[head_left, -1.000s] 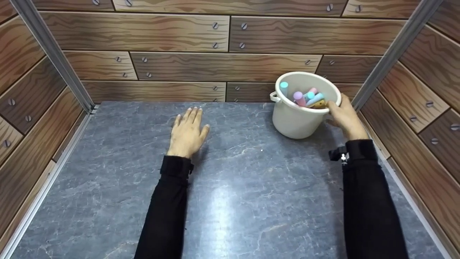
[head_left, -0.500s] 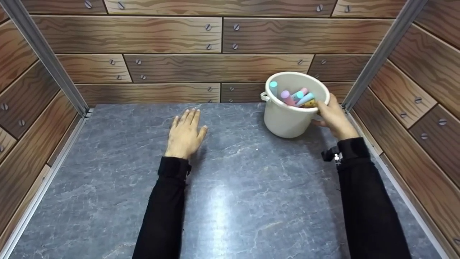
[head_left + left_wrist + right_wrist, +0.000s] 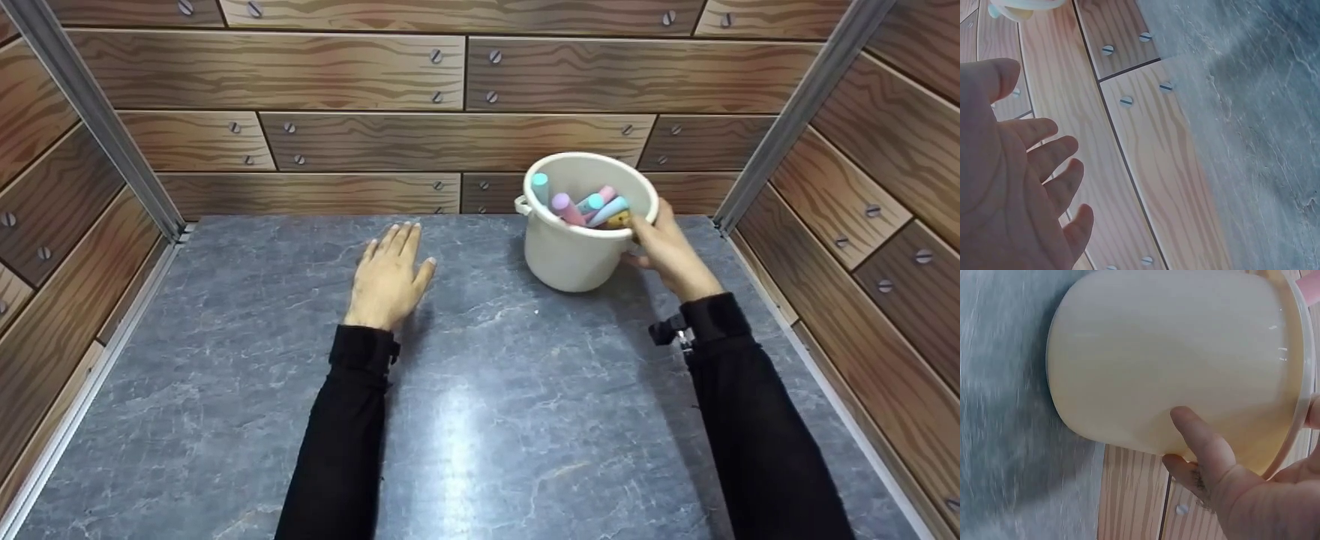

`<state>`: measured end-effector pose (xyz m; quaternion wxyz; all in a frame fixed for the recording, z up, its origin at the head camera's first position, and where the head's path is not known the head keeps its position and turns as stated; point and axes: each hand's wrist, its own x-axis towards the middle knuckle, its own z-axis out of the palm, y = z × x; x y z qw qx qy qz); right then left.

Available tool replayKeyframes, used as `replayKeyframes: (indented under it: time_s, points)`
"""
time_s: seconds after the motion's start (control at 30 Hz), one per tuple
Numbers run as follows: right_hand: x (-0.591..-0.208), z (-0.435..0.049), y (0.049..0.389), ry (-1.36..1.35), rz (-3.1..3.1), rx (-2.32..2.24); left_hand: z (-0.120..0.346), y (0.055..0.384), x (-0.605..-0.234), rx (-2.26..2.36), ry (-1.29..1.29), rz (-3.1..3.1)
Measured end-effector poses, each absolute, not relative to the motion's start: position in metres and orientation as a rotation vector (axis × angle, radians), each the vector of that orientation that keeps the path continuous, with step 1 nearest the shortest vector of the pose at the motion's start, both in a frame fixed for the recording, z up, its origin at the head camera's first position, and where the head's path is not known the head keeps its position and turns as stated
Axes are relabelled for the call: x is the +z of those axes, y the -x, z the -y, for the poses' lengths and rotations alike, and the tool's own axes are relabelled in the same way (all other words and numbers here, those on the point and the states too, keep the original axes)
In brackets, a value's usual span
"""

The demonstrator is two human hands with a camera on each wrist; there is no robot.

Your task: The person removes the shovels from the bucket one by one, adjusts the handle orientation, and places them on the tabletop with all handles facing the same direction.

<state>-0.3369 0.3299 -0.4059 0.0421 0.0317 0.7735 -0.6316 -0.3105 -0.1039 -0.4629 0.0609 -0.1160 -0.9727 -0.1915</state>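
A cream plastic bucket (image 3: pixel 568 259) is at the back right of the grey marbled table. Inside it lie several pastel sticks like thick chalk (image 3: pixel 607 212), in blue, pink and purple, and a yellow spotted item (image 3: pixel 619 219). My right hand (image 3: pixel 670 251) grips the bucket's right rim. Its thumb lies over the rim and its fingers press the outer wall (image 3: pixel 1174 354) in the right wrist view. Whether the base touches the table, I cannot tell. My left hand (image 3: pixel 385 277) is held palm down left of the bucket, its fingers (image 3: pixel 1061 183) loosely extended, holding nothing.
Wood-plank patterned panels (image 3: pixel 360 71) wall in the table at the back, left and right. Metal posts (image 3: pixel 787 112) stand at the back corners. The grey tabletop (image 3: pixel 525 412) stretches toward the front, with a bright light reflection on it.
The bucket has moved left along the back, carried by my right hand, with the sticks still inside. My left hand has stayed in place. The head view has shifted slightly.
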Motion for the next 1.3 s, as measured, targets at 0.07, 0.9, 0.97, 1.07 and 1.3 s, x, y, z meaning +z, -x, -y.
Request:
replayKeyframes:
  time_s: [0.07, 0.9, 0.97, 1.07, 1.3]
  points:
    - [-0.407, -0.322, 0.336, -0.089, -2.360, -1.941, 0.104, 0.310, -0.461, -0.580, 0.358, 2.934]
    - [-0.414, -0.275, 0.323, -0.029, -2.452, -1.791, 0.069, 0.300, -0.390, -0.696, 0.635, 2.600]
    - [-0.416, -0.279, 0.326, -0.031, -2.458, -1.788, 0.066, 0.303, -0.382, -0.667, 0.676, 2.597]
    - [-0.419, -0.283, 0.332, -0.057, -2.451, -1.791, 0.062, 0.307, -0.372, -0.580, 0.743, 2.610]
    - [-0.428, -0.279, 0.337, -0.033, -2.360, -1.785, 0.049, 0.316, -0.356, -0.351, 0.915, 2.655]
